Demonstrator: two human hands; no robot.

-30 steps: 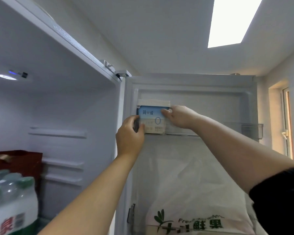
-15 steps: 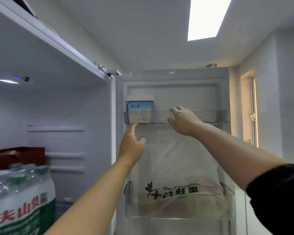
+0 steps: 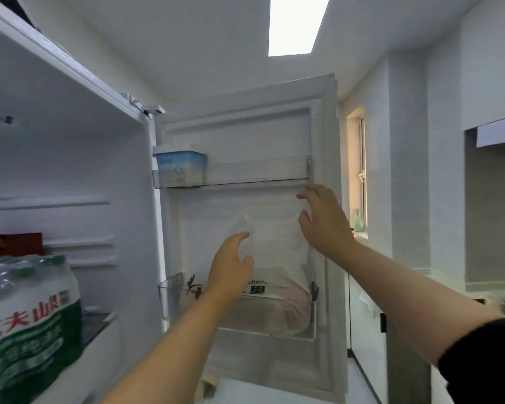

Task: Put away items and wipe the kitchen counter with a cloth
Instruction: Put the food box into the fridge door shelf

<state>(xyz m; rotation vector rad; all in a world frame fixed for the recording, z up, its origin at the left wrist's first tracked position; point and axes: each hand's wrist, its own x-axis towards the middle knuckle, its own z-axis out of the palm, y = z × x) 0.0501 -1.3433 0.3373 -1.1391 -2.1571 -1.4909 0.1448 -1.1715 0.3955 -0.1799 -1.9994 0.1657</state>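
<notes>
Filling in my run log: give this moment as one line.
blue carton: in top door shelf, hinge end | left hand: open, empty | right hand: open, empty | fridge door: open

Site: home kitchen | ev. 1: open white refrigerator door, clear plastic door shelf holding a blue-and-white lidded carton | ev. 2: shrink-wrapped pack of green-labelled water bottles inside the refrigerator | ev. 3: white plastic shopping bag in the lower door bin | ev. 4: narrow window, pale green bottle on its sill.
</notes>
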